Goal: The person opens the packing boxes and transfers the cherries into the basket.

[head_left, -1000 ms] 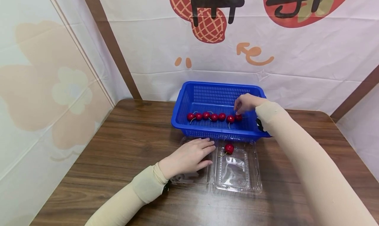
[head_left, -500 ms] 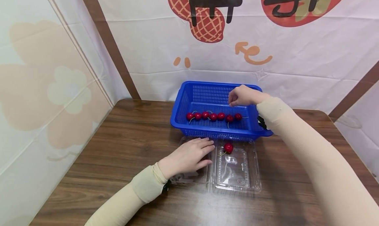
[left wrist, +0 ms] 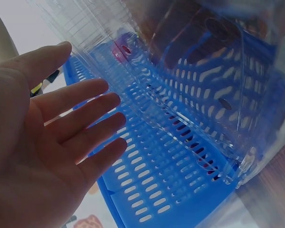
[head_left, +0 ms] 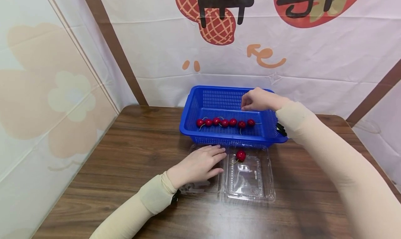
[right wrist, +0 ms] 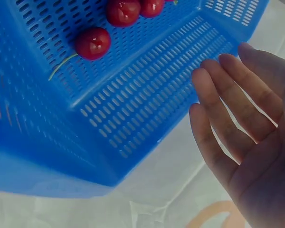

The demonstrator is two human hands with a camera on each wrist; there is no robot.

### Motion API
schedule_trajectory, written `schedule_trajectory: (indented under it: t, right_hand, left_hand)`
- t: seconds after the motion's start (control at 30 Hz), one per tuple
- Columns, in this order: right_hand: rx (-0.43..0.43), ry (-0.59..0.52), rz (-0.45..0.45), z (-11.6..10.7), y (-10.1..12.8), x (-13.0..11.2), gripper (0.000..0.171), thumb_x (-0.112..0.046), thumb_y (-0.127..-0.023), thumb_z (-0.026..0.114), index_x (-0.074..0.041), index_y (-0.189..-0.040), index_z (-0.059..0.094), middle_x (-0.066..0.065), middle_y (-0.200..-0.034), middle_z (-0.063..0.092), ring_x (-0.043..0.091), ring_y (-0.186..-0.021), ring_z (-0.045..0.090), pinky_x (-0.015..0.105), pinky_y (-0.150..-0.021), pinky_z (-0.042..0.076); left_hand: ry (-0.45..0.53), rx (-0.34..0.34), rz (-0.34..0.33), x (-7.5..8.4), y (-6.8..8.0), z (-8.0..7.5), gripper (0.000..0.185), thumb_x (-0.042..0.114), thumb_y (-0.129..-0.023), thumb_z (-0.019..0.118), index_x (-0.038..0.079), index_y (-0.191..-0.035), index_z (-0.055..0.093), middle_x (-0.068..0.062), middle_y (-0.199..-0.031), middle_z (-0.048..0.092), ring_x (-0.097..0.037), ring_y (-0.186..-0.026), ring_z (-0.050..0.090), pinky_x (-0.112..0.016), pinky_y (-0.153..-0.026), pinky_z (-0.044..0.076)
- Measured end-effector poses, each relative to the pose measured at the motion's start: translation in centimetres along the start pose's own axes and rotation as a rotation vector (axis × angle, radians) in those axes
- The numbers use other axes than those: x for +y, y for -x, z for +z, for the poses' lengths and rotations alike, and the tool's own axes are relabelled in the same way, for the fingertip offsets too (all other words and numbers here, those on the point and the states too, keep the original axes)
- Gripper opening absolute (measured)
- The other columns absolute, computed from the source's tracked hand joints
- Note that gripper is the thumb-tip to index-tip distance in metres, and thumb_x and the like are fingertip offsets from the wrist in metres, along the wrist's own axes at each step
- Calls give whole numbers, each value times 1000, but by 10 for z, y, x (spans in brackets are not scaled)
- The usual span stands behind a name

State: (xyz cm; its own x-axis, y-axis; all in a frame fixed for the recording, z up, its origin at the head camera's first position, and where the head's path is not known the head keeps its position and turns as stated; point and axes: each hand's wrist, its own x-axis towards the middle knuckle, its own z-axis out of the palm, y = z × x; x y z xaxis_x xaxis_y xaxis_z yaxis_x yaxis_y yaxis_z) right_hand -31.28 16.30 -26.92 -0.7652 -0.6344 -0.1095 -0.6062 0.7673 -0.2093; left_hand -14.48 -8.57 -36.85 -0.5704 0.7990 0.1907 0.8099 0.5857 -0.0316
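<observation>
Seven red cherries point(head_left: 224, 122) lie in a left-right row inside the blue slotted plastic basket point(head_left: 200, 103) at frame centre; an eighth sits in the clear plastic clamshell tray point(head_left: 250, 188). The left hand point(head_left: 200, 164) rests flat on the tray, fingers spread; the right hand point(head_left: 258, 99) hovers relaxed and empty above the row.

Right hand point(head_left: 257, 100): open basket point(head_left: 200, 103) floor beneath; cherry row point(head_left: 224, 122) just nearer; basket walls bar sideways passage.
</observation>
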Motion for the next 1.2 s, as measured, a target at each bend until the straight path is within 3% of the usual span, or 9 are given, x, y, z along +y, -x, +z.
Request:
schedule_trajectory:
  t: [0.63,0.9,1.2]
  right_hand:
    - [132,-1,-157,-1,45,-26,8,-22,-89,67,-15,-91,69,-2,-85,70,10,-77,65,33,-75,56]
    - [210,-27,-239,4,61,-30,7,-19,-88,67,-14,-91,70,-3,-85,71,8,-75,65,33,-70,57]
    - [243,-15,-244,15,81,-33,10,-21,-87,69,-15,-95,70,-5,-89,71,6,-77,65,31,-70,57]
  left_hand:
    - [1,19,7,1,-1,0,49,39,-92,58,5,-126,60,-11,-133,58,-27,-128,50,-40,-108,40]
    - [22,14,-3,0,0,2,48,39,-93,57,5,-127,60,-11,-133,57,-27,-129,50,-39,-108,40]
    - [22,-4,-14,-1,0,0,49,40,-93,56,6,-128,59,-11,-135,56,-27,-130,48,-39,-109,39]
